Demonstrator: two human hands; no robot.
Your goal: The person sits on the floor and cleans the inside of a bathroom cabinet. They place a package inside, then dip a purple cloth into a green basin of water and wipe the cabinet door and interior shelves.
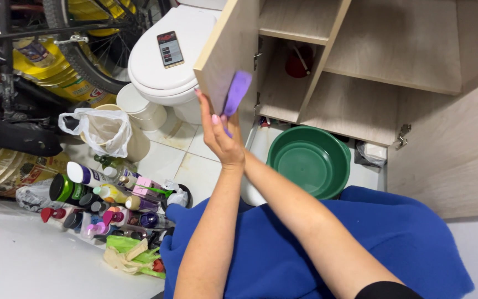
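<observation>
Purple cloth [237, 88] is being pressed flat against the outer face of the open cabinet door [225, 50], near its lower edge. It is being pinned there by the left hand [217, 130], fingers kept nearly straight and mostly open, palm toward the door, with a bit of cloth sticking out below the palm. The right forearm is being crossed under the left wrist. The right hand itself is being hidden behind it, so its grip cannot be told.

Step in hand, as judged: the door face is being wiped. The next stroke is likely calling for steady pressure and the door being kept from swinging.

Right of the door, a green basin [305, 160] is sitting below the shelves. Left of the door, a phone [170, 49] is lying on the closed toilet [156, 77]. Below-left of the door, bottles [106, 199] are crowding the floor.
</observation>
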